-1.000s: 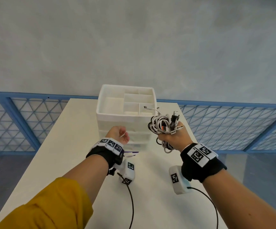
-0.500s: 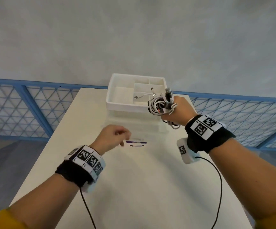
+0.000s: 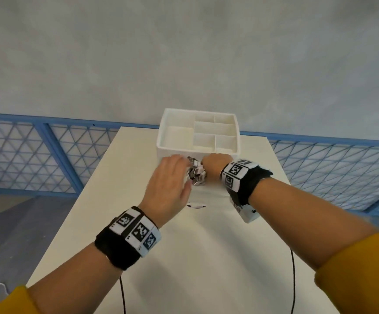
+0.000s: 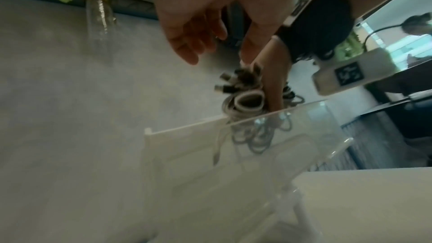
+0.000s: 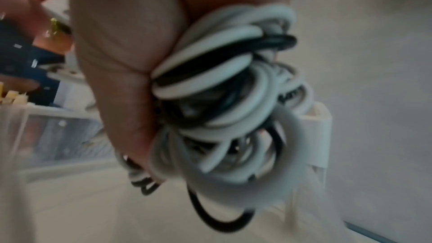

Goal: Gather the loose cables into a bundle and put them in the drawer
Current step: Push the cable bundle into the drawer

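My right hand [image 3: 214, 163] grips a coiled bundle of white and black cables [image 3: 196, 174] just in front of the white drawer unit [image 3: 168, 143]. In the right wrist view the bundle [image 5: 222, 99] fills the frame, with my fingers [image 5: 126, 58] curled round it. The left wrist view shows the bundle [image 4: 245, 97] hanging partly inside the pulled-out clear drawer [image 4: 301, 107]. My left hand [image 3: 181, 171] is open beside the bundle on its left, fingers straight [image 4: 187, 43]. I cannot tell whether it touches the cables.
The unit's top is an open tray with several compartments [image 3: 213, 128]. The clear drawer's front carries a small dark label [image 3: 196, 206]. The white table [image 3: 184, 257] runs toward me; a blue lattice railing [image 3: 48, 155] stands behind it. Wrist-camera leads [image 3: 292, 279] trail over the table.
My right hand came down from above the top tray and lowered the bundle toward the open drawer. My left hand left the drawer front and rose next to the bundle, now open.
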The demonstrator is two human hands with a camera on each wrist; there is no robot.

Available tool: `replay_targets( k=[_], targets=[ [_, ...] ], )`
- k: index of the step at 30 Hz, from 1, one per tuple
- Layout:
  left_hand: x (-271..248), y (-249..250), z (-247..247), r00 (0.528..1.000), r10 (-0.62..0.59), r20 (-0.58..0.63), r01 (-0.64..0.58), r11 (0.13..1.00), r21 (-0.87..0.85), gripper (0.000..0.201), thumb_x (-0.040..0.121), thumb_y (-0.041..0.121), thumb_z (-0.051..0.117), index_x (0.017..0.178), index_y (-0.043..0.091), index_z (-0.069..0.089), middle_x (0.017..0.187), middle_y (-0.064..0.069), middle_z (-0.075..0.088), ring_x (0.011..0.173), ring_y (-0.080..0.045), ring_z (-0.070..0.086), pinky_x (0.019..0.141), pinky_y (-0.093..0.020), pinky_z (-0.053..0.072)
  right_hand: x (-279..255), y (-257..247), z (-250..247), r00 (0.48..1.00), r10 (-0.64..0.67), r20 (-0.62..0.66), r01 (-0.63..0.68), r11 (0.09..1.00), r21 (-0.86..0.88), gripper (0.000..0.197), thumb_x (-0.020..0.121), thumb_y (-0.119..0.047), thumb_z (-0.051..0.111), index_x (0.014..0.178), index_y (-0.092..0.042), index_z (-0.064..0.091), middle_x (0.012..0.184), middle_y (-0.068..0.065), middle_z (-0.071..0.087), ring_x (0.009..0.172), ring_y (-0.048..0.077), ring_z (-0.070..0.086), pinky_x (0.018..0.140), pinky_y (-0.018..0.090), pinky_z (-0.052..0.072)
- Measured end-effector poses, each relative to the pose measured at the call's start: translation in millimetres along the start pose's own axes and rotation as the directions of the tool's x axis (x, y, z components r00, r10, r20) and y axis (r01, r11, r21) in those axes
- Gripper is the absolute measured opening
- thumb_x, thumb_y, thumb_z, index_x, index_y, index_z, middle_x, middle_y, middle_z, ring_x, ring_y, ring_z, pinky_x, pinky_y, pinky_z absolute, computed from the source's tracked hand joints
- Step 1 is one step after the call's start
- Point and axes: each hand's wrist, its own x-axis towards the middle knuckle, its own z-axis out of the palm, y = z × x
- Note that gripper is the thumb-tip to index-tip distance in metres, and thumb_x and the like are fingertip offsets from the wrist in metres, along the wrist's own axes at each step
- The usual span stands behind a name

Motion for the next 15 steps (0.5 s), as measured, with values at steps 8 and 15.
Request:
replay_targets(
  k=[8, 15],
  targets=[
    [-0.9, -4.0, 31.1, 0.871, 0.012, 0.491, -0.22, 0.903, 0.368, 0.076, 0.079, 0.058, 0.028, 0.129, 0.004, 0.048, 0.134, -0.011, 0.055, 0.129, -0.029, 0.046, 0.103, -0.054, 0.032, 14.7, -7.7, 4.2, 0.953, -0.01, 0.303, 0.036, 0.996, -0.08, 0.059, 0.086, -0.039, 0.058, 0.136, -0.014, 0.041, 0.135, 0.007, 0.049, 0.129, 0.029, 0.042, 0.107, 0.042, 0.029],
    [2.0, -8.6, 43.0, 0.809, 0.008, 0.587, -0.305, 0.86, 0.409, 0.083, 0.075, 0.066, 0.034, 0.131, 0.006, 0.047, 0.131, -0.008, 0.058, 0.128, -0.025, 0.048, 0.104, -0.051, 0.035, 7.7, 6.4, 31.4, 0.988, -0.102, 0.114, 0.096, 0.994, 0.057, 0.076, 0.085, -0.047, 0.054, 0.143, -0.008, 0.023, 0.14, 0.015, 0.039, 0.126, 0.033, 0.042, 0.104, 0.044, 0.034]
  ],
)
